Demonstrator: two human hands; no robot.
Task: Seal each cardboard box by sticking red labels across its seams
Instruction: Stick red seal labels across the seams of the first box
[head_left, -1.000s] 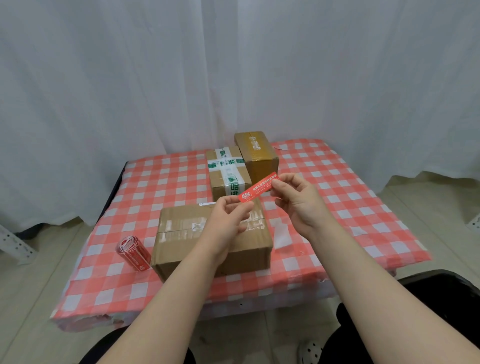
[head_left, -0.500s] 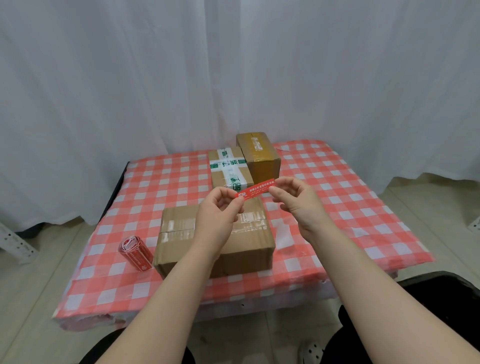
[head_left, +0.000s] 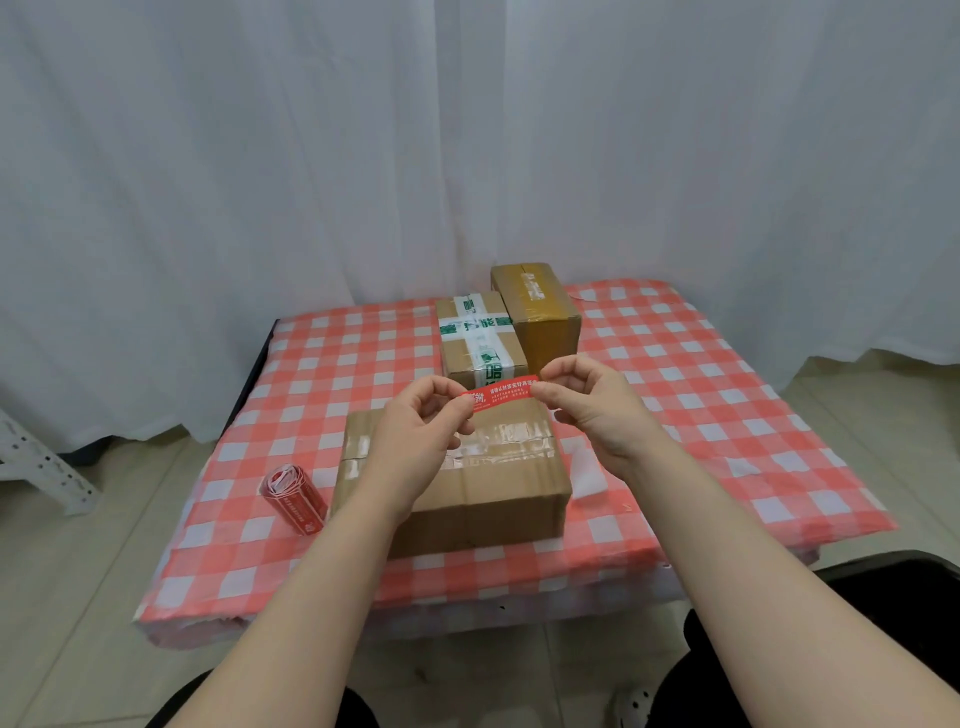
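Observation:
A red label (head_left: 503, 394) with white print is stretched between my two hands. My left hand (head_left: 423, 431) pinches its left end and my right hand (head_left: 587, 400) pinches its right end. The label hangs just above the far edge of the nearest cardboard box (head_left: 483, 483), whose top seam carries clear tape. Behind it stand a box with green-and-white tape (head_left: 475, 338) and a brown-taped box (head_left: 535, 306). A roll of red labels (head_left: 293, 496) lies on the table left of the near box.
The low table has a red-and-white checked cloth (head_left: 701, 395). A strip of white backing paper (head_left: 584, 470) lies right of the near box. White curtains hang behind. A white metal rack (head_left: 36, 462) stands on the floor at the left.
Both hands have lowered the label and turned it more level, bringing it down toward the near box's top. The boxes and the roll have not moved.

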